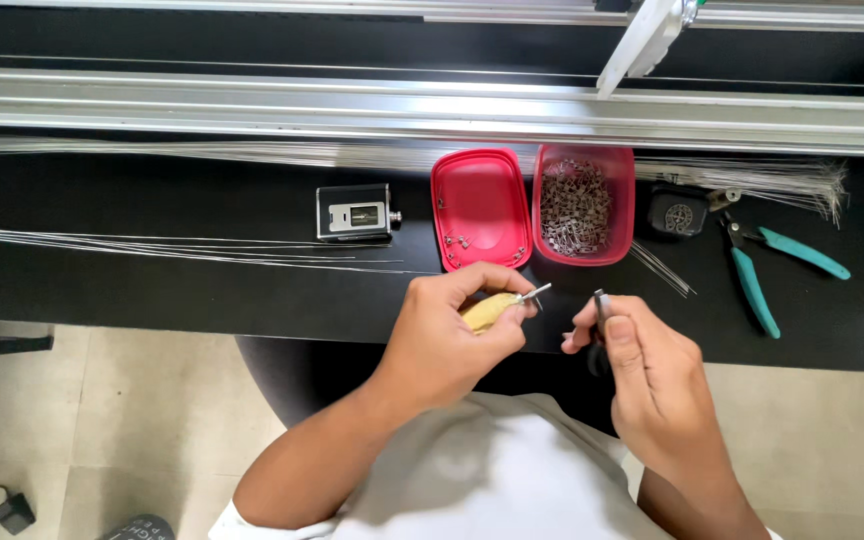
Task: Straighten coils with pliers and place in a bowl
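I saw one small tool with a yellow handle (489,311) gripped in the left hand (449,335), its short metal tip poking out to the right past the thumb. The fingers of that hand were curled together and clamped on the handle, just in front of the near edge of the black table (152,290). The right hand (649,375) sat just beside it, thumb and forefinger pinched on one thin dark metal tool (600,305) that stood nearly upright; the two tool tips were near each other but apart. What sort of tool the dark one was, I could not tell.

Both wrists were bent inward, forearms coming up from the lower edge of the view over a white shirt (492,470).

Beyond the hands I counted one red box (584,205) full of small metal clips, too many to count, and one red lid (480,207) lying touching its left side, with a handful of clips along its near edge. One small grey and black device (354,212) lay to the left of the lid. To the right lay one pair of teal-handled cutters (757,265) and one small black round object (678,213). Long thin wires (152,246) ran across the table on the left, uncountable, and a shorter loose bunch lay by the box.
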